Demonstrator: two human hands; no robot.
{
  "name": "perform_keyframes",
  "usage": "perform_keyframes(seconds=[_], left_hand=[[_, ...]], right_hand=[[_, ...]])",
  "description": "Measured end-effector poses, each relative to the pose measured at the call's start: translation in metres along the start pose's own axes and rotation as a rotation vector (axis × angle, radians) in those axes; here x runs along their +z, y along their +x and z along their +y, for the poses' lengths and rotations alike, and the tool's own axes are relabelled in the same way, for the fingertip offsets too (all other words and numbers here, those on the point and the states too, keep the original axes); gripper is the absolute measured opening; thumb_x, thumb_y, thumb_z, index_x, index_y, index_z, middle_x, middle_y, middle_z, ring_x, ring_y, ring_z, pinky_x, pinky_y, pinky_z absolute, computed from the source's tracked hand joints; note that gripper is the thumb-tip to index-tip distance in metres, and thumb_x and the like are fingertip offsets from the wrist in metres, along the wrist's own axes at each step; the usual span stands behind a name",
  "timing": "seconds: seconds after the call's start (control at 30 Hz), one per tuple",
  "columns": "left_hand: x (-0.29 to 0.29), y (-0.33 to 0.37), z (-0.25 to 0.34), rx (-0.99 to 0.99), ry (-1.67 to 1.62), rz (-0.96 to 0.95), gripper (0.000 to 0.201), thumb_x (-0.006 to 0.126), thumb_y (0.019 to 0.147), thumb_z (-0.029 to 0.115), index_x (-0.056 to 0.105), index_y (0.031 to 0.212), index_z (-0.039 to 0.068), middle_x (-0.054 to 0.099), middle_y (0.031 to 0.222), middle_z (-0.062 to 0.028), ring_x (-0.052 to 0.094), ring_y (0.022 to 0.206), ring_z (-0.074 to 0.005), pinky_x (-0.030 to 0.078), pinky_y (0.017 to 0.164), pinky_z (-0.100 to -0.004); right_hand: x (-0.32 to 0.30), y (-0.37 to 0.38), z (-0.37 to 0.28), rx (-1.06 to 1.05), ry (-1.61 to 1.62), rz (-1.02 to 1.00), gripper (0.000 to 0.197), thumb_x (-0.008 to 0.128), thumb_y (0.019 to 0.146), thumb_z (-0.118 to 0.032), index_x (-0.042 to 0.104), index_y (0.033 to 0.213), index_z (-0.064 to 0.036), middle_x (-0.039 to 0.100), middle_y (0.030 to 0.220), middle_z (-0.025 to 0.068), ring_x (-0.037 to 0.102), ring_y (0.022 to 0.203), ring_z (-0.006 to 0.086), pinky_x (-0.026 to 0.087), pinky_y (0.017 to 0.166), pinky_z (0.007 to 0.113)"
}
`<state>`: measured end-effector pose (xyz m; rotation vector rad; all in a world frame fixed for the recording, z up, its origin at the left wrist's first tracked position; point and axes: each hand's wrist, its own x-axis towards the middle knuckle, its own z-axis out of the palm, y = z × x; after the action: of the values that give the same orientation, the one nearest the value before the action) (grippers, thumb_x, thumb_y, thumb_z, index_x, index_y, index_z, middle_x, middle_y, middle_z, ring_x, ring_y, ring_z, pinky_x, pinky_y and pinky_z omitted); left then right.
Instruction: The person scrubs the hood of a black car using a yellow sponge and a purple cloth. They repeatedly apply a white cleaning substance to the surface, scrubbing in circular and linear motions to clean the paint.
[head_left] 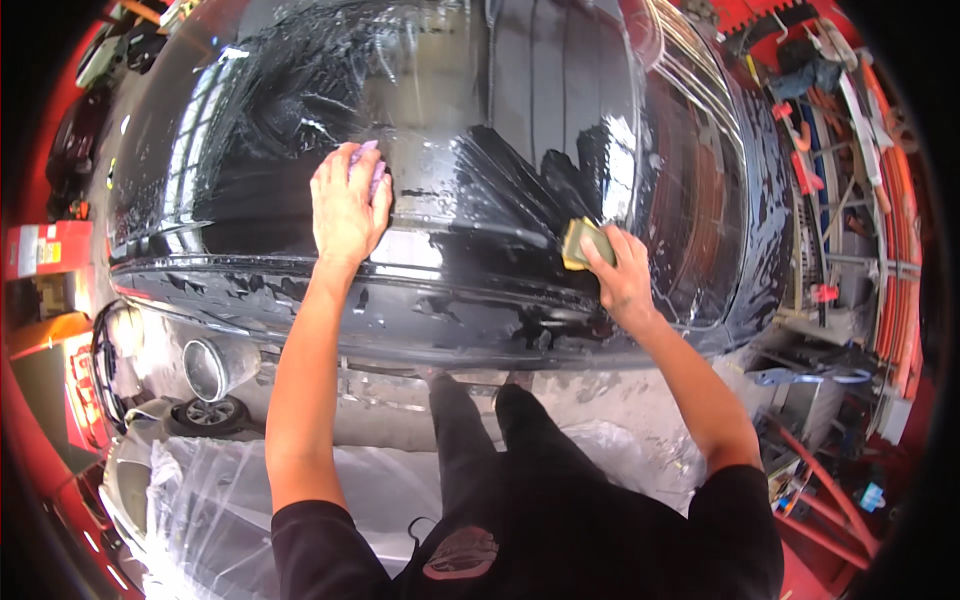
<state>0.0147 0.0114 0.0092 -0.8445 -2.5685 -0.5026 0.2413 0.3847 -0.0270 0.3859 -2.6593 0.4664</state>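
Observation:
The black car [270, 205] in front of me is wet and streaked over its top surface. My left hand [346, 205] presses on it left of centre, its fingers curled over a crumpled purple cloth [370, 165] that shows only along one side. Farther right, my right hand [625, 270] grips a two-tone sponge [588, 244], yellow on one face and olive on the other. The sponge is at the near part of the surface, where dark wiped streaks fan out beyond it. How much of its face touches the car is hidden.
A bucket [207, 370] and a wheel [210, 412] are on the floor to the left. Clear plastic sheeting [215, 500] covers something behind me. Racks with long orange parts [893, 250] line the right side, and a red box [48, 248] is at far left.

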Motion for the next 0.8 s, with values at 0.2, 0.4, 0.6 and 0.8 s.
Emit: perform_keyframes(seconds=[0.2,0.4,0.6,0.8], left_hand=[[0.008,0.013,0.006,0.006,0.020,0.011,0.044,0.072,0.100,0.026,0.069,0.140,0.008,0.061,0.144,-0.0186,0.057,0.134,-0.0396,0.043,0.114,-0.0515],[0.005,-0.005,-0.011,-0.028,0.039,0.002,0.041,0.072,0.100,0.028,0.071,0.136,0.009,0.062,0.142,-0.0180,0.057,0.134,-0.0390,0.043,0.114,-0.0510],[0.012,0.010,-0.002,0.020,0.039,0.034,0.040,0.072,0.099,0.027,0.071,0.135,0.009,0.063,0.141,-0.0172,0.058,0.133,-0.0380,0.043,0.114,-0.0504],[0.008,-0.003,-0.010,-0.030,0.060,0.019,0.041,0.073,0.099,0.029,0.071,0.135,0.011,0.063,0.141,-0.0167,0.058,0.132,-0.0379,0.044,0.113,-0.0502]], right_hand=[[0.056,0.172,0.032,-0.093,-0.102,0.137,0.068,0.072,0.078,0.003,0.067,0.142,-0.0215,0.060,0.136,0.0171,0.059,0.121,0.0391,0.048,0.106,0.053],[0.018,0.033,0.038,-0.074,-0.049,0.042,0.075,0.073,0.075,0.005,0.067,0.145,-0.0203,0.060,0.139,0.0194,0.063,0.116,0.0391,0.049,0.101,0.053],[0.023,0.065,0.009,-0.165,-0.073,0.046,0.077,0.074,0.071,0.006,0.065,0.144,-0.0183,0.060,0.134,0.0185,0.062,0.115,0.0379,0.049,0.100,0.052],[0.026,0.076,-0.004,-0.241,0.031,-0.019,0.081,0.079,0.069,0.004,0.062,0.145,-0.0212,0.058,0.137,0.0161,0.059,0.122,0.0384,0.049,0.101,0.053]])
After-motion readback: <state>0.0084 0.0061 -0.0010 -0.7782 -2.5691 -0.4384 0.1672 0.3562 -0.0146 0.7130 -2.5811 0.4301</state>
